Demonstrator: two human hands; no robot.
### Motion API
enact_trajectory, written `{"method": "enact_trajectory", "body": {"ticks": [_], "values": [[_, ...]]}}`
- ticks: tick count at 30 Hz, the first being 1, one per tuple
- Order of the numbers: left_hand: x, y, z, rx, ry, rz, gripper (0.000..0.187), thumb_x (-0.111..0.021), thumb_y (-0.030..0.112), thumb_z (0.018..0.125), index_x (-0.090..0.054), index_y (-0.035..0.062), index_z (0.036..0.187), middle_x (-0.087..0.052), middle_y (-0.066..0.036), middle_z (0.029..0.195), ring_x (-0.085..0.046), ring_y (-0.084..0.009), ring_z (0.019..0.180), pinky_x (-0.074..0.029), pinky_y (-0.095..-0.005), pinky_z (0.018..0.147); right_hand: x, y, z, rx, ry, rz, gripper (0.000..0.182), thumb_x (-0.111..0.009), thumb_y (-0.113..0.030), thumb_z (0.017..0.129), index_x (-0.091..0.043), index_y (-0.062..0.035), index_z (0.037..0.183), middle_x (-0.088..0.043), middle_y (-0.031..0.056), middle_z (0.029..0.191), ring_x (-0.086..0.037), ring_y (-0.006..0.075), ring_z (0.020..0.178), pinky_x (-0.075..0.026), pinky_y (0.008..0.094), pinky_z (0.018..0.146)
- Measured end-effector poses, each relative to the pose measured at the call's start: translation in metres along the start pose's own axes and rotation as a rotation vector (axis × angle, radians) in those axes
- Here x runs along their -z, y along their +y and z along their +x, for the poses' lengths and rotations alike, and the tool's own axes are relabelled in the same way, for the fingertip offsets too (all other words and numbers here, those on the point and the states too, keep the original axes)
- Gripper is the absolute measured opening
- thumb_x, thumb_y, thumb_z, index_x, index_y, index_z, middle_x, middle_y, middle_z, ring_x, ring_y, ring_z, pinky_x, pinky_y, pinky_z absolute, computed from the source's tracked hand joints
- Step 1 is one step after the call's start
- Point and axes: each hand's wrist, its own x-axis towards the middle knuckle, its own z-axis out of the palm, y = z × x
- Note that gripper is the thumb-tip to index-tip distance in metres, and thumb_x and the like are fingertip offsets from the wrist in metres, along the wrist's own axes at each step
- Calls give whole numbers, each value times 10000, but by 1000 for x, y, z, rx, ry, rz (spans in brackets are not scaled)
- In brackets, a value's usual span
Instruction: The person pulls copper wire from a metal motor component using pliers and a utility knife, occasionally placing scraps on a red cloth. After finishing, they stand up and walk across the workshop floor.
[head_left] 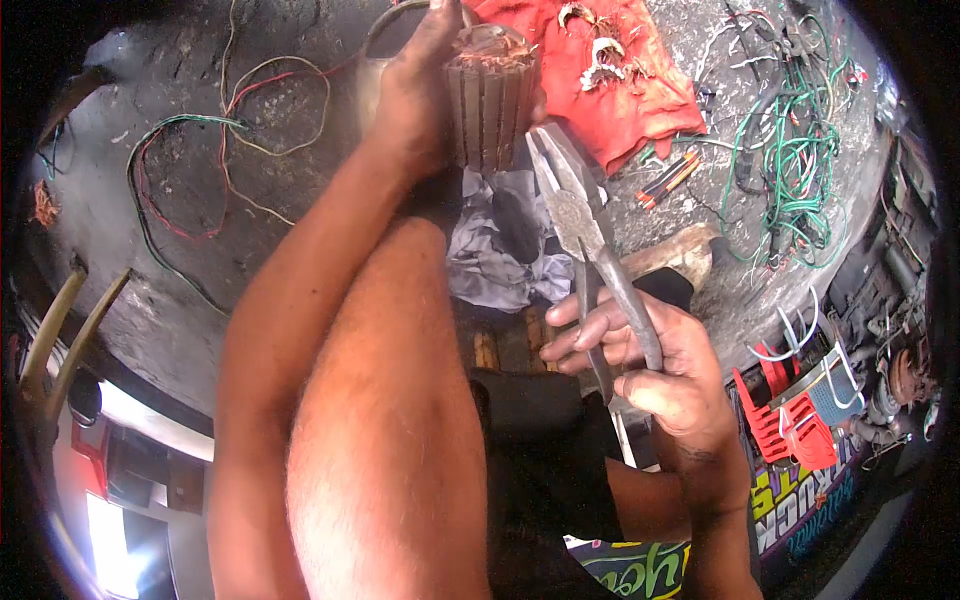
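Observation:
My left hand (415, 105) grips the side of a slotted motor armature (488, 110), held upright with cut copper winding ends on its top. Some of my left fingers are hidden behind it. In my right hand (660, 360) is a pair of combination pliers (575, 205), the handles between thumb and fingers. The pliers' jaws point up and left, close beside the armature's lower right side. A crumpled grey-white cloth (505, 245) lies on the ground below the armature.
A red cloth (630, 100) bears pulled-out winding pieces (603, 65). Near it lies an orange-and-black tool (668, 180). Tangled green wires (800, 160) are at right, loose cables (235, 125) at left. A round metal housing (380, 60) stands behind my left hand. Red plastic chairs (800, 425) are at lower right.

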Motion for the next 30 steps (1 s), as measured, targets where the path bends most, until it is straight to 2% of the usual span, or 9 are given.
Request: {"method": "enact_trajectory", "body": {"ticks": [3, 11, 14, 17, 19, 20, 22, 27, 30], "values": [[1, -5, 3, -162, -30, 0, 454, -538, 514, 913, -553, 75, 1030, -643, -148, 800, -655, -304, 624, -565, -441, 539, 0, 4, 2, 18, -23, 27, 515, -438, 63, 619, -584, 31, 1111, -531, 168, 1256, -585, 254, 1116, -480, 383, 948], [7, -7, 3, -285, -115, 145, 400, -559, 453, 911, -550, 62, 998, -637, -133, 777, -644, -263, 604, -561, -394, 542, -1, 0, 3, -12, -20, 28, 518, -433, 92, 632, -580, 19, 1122, -544, 152, 1243, -595, 234, 1088, -484, 361, 923], [3, -7, 4, -350, -10, 193, 374, -558, 428, 920, -551, 60, 983, -634, -108, 762, -637, -229, 614, -552, -365, 556, -4, -6, 5, -31, 2, 66, 514, -428, 113, 637, -577, 27, 1122, -546, 156, 1242, -601, 237, 1076, -487, 354, 913], [-4, -2, 1, -408, -51, 313, 352, -550, 407, 933, -558, 55, 950, -634, -78, 767, -624, -183, 618, -522, -312, 566, -6, -10, 5, -55, 7, 133, 505, -430, 119, 639, -568, 47, 1119, -547, 171, 1239, -619, 250, 1048, -499, 360, 896], [-5, 0, -3, -468, -65, 620, 413, -487, 447, 957, -580, 45, 940, -632, -55, 779, -608, -150, 666, -483, -276, 622, -5, -11, 3, -74, 2, 170, 501, -433, 117, 638, -563, 58, 1119, -551, 182, 1234, -633, 260, 1025, -509, 367, 881], [-2, 1, -3, -465, -65, 617, 413, -487, 447, 957, -580, 45, 940, -632, -55, 779, -608, -150, 666, -483, -276, 622, -6, -11, 1, -90, 19, 208, 493, -451, 102, 638, -559, 67, 1117, -556, 197, 1223, -645, 272, 1000, -519, 375, 864], [4, 2, -2, -116, -117, 695, 496, -418, 496, 971, -606, 38, 934, -631, -37, 790, -588, -129, 724, -442, -249, 689, -5, -10, -2, -108, 39, 249, 486, -469, 87, 638, -555, 75, 1116, -561, 213, 1212, -656, 285, 976, -530, 383, 846], [0, -5, -6, -185, -52, 716, 518, -383, 502, 983, -624, 47, 929, -623, -25, 801, -567, -128, 733, -426, -246, 705, 1, -6, -7, -116, 11, 444, 480, -562, -12, 627, -553, 92, 1096, -567, 250, 1178, -663, 335, 943, -557, 394, 794], [6, -2, -8, -70, -150, 683, 474, -402, 459, 992, -624, 43, 939, -619, -23, 811, -562, -130, 748, -423, -248, 708, 7, -8, -8, -129, -10, 516, 472, -612, -39, 619, -552, 110, 1062, -573, 262, 1141, -677, 345, 873, -579, 403, 730]]}}
